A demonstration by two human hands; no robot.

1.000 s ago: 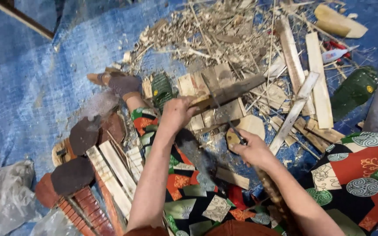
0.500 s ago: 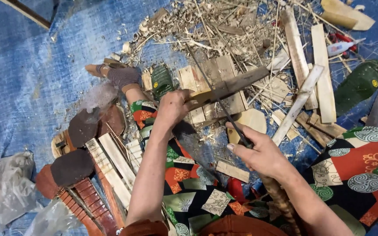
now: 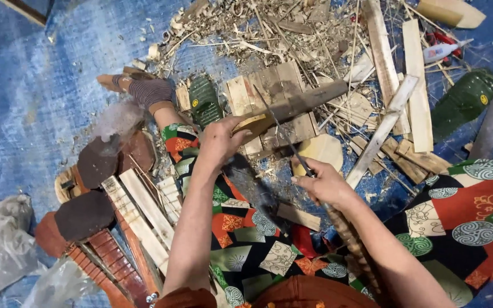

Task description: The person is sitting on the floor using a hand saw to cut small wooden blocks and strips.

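Slats [image 3: 144,211] and dark oval pads [image 3: 84,214] at far left, stacked beside the leg in patterned cloth [image 3: 241,228]; well apart from the cutting. Left hand [image 3: 219,142] next, forearm straight, wrist bent down, fingers closed around the near end of a long wooden piece [image 3: 300,102]; piece lying slantwise, far end pointing up and right over a cluster of short boards [image 3: 269,91], with shavings [image 3: 246,28] heaped beyond. Knife [image 3: 278,128] crossing that piece, thin blade tilted up and left, edge seemingly touching the wood just beside the left thumb (rather close, by the look of it). Right hand [image 3: 323,183] wrapped tight round the handle, knuckles up, forearm coming in from lower right over the knee. Best, probably: hold the piece firm against the boards; draw the thumb back from the blade's path; cut in shallow strokes along the grain, away from the body, with a low blade angle and light pressure. Farther right, long pale strips [image 3: 417,85] and a green sandal [image 3: 463,102] on the blue tarp [image 3: 41,85].
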